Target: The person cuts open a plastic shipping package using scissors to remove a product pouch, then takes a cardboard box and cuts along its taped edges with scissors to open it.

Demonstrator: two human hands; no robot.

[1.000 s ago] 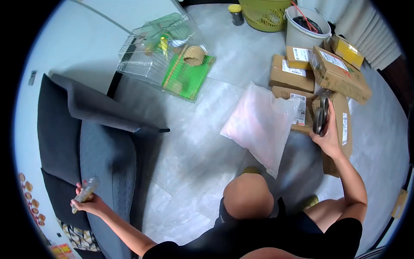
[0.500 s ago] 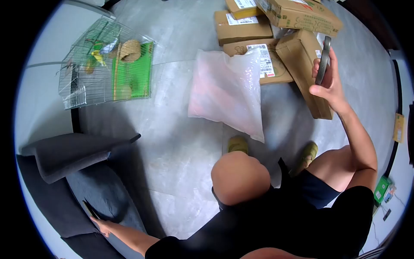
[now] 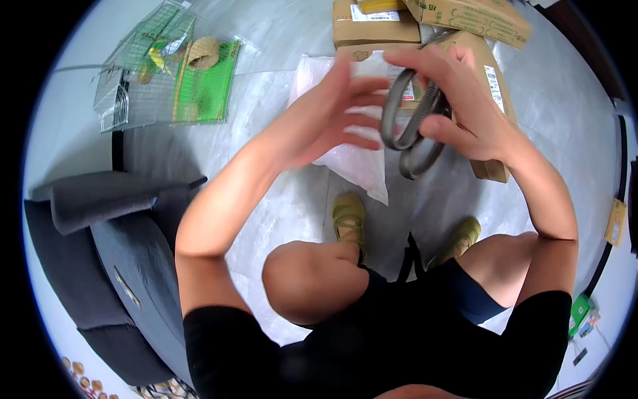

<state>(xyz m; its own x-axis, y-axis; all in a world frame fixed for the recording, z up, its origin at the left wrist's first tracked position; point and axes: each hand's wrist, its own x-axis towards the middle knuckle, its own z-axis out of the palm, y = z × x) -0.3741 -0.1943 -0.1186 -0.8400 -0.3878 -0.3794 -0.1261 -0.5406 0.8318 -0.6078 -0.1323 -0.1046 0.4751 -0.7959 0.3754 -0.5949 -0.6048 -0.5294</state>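
Left hand [image 3: 320,118] shifts from sofa [image 3: 133,239] to beside dark loops [image 3: 419,124] | spread apart, contact unclear | right hand [image 3: 470,106] clamped on loops

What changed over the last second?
The left grip let go of a slim clear-plastic item, now on the dark grey fabric sofa, and swung right toward the dark grey oval loops. The right grip carried those leftward, still holding them. Unmoved: translucent pinkish plastic bag, brown cardboard boxes.

A wire birdcage [image 3: 149,86] with a green tray [image 3: 211,86] stands at far left, a dark grey sofa [image 3: 118,245] nearer. Cardboard boxes [image 3: 385,32] lie toward the far right.
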